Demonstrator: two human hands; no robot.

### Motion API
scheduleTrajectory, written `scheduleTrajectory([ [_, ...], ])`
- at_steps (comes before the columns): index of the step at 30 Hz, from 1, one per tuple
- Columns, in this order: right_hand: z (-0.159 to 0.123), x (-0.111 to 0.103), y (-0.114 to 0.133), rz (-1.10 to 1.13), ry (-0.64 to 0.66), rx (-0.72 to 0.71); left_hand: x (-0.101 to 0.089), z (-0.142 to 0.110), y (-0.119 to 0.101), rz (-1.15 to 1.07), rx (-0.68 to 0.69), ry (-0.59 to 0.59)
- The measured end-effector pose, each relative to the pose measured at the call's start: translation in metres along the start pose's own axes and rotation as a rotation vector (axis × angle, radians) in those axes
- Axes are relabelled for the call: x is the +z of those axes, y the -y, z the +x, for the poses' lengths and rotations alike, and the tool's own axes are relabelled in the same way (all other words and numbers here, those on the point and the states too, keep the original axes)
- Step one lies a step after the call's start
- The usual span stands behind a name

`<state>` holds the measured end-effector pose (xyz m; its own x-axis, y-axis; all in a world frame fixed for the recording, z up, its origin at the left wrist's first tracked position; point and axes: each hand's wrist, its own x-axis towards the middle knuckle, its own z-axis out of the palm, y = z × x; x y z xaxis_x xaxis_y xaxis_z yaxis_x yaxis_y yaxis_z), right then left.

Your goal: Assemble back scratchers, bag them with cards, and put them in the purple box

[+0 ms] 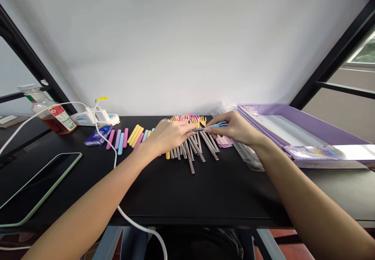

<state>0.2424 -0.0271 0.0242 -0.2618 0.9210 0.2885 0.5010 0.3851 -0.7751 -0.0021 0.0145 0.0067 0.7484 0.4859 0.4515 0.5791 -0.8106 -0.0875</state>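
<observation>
My left hand [170, 135] and my right hand [234, 128] meet over a pile of metal rods [193, 148] with small coloured hand-shaped heads [187, 118]. Together they pinch one thin dark rod [200, 129] held level between the fingertips. A blue hand-shaped head [219, 124] sticks out under my right fingers. Left of the pile lie several soft coloured sleeves [129, 136] in pink, purple, yellow and blue, side by side on the black table [187, 193].
A purple tray [293, 131] with packets stands at the right, clear bags beside it. At the left are a tablet [35, 186], a bottle [49, 113], a white power strip [96, 117] with a cable running off the front edge, and a blue packet [96, 135].
</observation>
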Motion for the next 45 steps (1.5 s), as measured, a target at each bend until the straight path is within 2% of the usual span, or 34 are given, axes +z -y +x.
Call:
scheduleTrajectory([
  [2, 0.001, -0.010, -0.006, 0.144, -0.109, 0.077, -0.007, 0.000, 0.009, -0.060, -0.063, 0.044],
  [4, 0.004, -0.018, -0.014, 0.378, -0.364, 0.146, -0.017, -0.002, 0.019, -0.144, -0.142, 0.106],
  [6, 0.008, -0.018, -0.019, 0.634, -0.605, 0.150, -0.025, -0.004, 0.024, -0.224, -0.216, 0.192],
  [7, 0.010, -0.014, -0.019, 0.734, -0.650, 0.140, -0.027, -0.004, 0.024, -0.244, -0.229, 0.198],
  [8, 0.012, -0.007, -0.017, 0.802, -0.633, 0.130, -0.028, -0.004, 0.022, -0.249, -0.231, 0.181],
  [11, 0.017, 0.016, -0.009, 0.857, -0.406, 0.150, -0.023, -0.001, 0.011, -0.177, -0.198, 0.062],
  [12, 0.018, 0.020, -0.007, 0.861, -0.367, 0.157, -0.021, 0.000, 0.009, -0.157, -0.189, 0.040],
  [13, 0.019, 0.021, -0.008, 0.869, -0.382, 0.156, -0.019, 0.000, 0.009, -0.151, -0.184, 0.038],
  [15, 0.019, 0.011, -0.013, 0.905, -0.541, 0.153, -0.019, -0.003, 0.018, -0.191, -0.192, 0.067],
  [18, 0.014, -0.023, -0.029, 0.955, -0.909, 0.160, -0.028, -0.012, 0.043, -0.276, -0.248, 0.176],
  [20, 0.009, -0.043, -0.036, 0.993, -1.000, 0.191, -0.035, -0.017, 0.057, -0.321, -0.244, 0.241],
  [22, 0.003, -0.054, -0.038, 1.017, -1.002, 0.183, -0.040, -0.020, 0.063, -0.335, -0.228, 0.225],
  [26, -0.008, -0.064, -0.035, 0.949, -0.995, 0.112, -0.041, -0.024, 0.064, -0.313, -0.221, 0.085],
  [31, -0.021, -0.091, -0.046, 0.901, -1.106, 0.174, -0.040, -0.032, 0.077, -0.217, -0.283, 0.217],
  [34, -0.024, -0.099, -0.046, 0.922, -1.180, 0.215, -0.044, -0.035, 0.085, -0.214, -0.304, 0.231],
  [37, -0.021, -0.091, -0.036, 0.895, -1.158, 0.171, -0.046, -0.035, 0.082, -0.194, -0.303, 0.165],
  [41, -0.013, -0.065, -0.020, 0.938, -0.942, 0.115, -0.040, -0.026, 0.060, -0.113, -0.277, 0.004],
  [43, -0.010, -0.056, -0.018, 0.938, -0.864, 0.075, -0.035, -0.020, 0.048, -0.064, -0.281, 0.012],
  [45, -0.010, -0.054, -0.020, 0.946, -0.852, 0.051, -0.033, -0.018, 0.044, -0.057, -0.273, 0.042],
])
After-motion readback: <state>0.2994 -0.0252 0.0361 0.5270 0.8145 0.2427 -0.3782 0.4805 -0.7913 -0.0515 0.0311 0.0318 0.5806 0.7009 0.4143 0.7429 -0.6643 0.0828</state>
